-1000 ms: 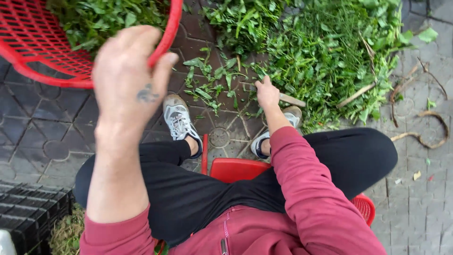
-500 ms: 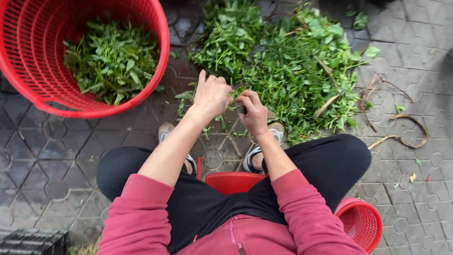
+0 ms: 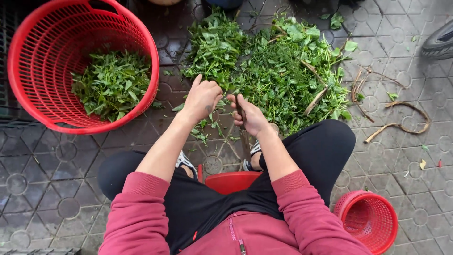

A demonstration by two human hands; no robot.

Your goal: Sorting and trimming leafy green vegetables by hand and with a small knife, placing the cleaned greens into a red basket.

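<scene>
A big pile of green leafy stems (image 3: 278, 71) lies on the paving in front of me. My left hand (image 3: 202, 98) is closed at the pile's near edge, gripping green sprigs. Beside it my right hand (image 3: 251, 115) is closed round a thin brown stalk (image 3: 244, 139) that runs down toward my feet. The two hands are almost touching. A large red plastic basket (image 3: 28, 56) at the upper left holds picked green leaves (image 3: 111, 82).
I sit on a low red stool (image 3: 231, 182) on grey patterned paving. A small red basket (image 3: 370, 219) stands by my right hip. Bare brown twigs (image 3: 396, 123) lie at the right. A dark crate edge (image 3: 5, 94) is at far left.
My left hand came down from the red basket's rim to the pile and now sits beside my right hand. The view has shifted so that the whole basket shows.
</scene>
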